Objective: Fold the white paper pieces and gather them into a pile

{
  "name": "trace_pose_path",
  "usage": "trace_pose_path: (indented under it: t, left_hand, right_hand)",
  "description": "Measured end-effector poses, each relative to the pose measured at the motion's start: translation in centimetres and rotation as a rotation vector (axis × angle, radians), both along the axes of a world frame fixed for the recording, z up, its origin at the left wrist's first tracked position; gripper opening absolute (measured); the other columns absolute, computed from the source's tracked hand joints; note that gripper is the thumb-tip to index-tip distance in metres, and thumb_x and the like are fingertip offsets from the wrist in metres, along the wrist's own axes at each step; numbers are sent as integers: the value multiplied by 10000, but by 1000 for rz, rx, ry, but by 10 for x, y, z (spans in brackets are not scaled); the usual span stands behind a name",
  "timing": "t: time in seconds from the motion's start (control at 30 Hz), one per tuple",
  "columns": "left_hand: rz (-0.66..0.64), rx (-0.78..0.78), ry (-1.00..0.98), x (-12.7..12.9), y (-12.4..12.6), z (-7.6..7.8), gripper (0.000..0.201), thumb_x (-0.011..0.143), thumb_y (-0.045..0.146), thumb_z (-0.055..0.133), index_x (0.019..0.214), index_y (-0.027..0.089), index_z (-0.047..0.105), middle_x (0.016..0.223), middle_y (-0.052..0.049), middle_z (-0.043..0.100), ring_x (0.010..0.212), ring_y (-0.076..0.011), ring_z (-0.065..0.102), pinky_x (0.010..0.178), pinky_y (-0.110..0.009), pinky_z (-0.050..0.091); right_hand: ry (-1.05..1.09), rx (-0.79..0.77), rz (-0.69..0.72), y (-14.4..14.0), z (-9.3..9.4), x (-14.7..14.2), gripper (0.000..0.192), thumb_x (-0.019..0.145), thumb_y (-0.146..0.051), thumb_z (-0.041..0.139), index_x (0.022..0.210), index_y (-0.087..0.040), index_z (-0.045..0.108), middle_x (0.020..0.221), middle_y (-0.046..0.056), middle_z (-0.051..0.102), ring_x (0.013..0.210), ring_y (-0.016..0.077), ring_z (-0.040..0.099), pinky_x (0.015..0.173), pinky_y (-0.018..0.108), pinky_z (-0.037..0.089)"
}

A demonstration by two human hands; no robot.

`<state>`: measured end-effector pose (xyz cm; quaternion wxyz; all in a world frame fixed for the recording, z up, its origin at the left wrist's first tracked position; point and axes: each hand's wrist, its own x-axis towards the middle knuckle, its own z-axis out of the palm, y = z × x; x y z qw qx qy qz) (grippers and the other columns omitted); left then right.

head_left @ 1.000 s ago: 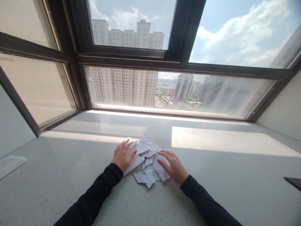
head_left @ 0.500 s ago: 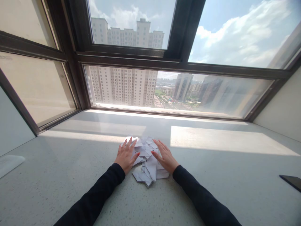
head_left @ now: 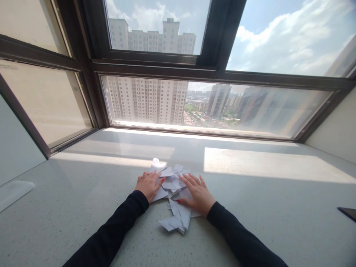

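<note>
Partly hidden | paper scraps (head_left: 172, 181) under left hand (head_left: 148, 185) | right hand (head_left: 196, 193)

a pale grey speckled stone sill (head_left: 278, 207) runs under a dark-framed window (head_left: 155, 70) with tall beige tower blocks beyond. a flat translucent white plastic piece (head_left: 13, 191) lies far left; a thin dark flat object's corner (head_left: 348, 213) shows far right.

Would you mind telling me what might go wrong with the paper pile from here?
1. The paper scraps lie loose, and a few stick out toward the person beyond both hands, so they may be left behind or slide off.
2. The left hand and right hand press flat on the pile from either side; squeezing inward may crumple the pieces or pop some upward.
</note>
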<state>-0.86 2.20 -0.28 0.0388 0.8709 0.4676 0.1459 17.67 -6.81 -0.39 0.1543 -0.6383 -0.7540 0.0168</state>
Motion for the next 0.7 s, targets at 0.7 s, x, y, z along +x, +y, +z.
trace_pose_path:
  t: [0.7]
  left_hand:
    - [-283, -156, -79, -13, 11, -8, 980, 498, 690, 451, 1276, 183, 135, 1334, -111, 167, 1202, -317, 99, 933, -482, 177]
  right_hand:
    - [69, -57, -156, 4, -12, 19, 743, 670, -624, 321, 1243, -154, 262, 1251, 130, 345, 1166, 248, 257, 949, 450, 153]
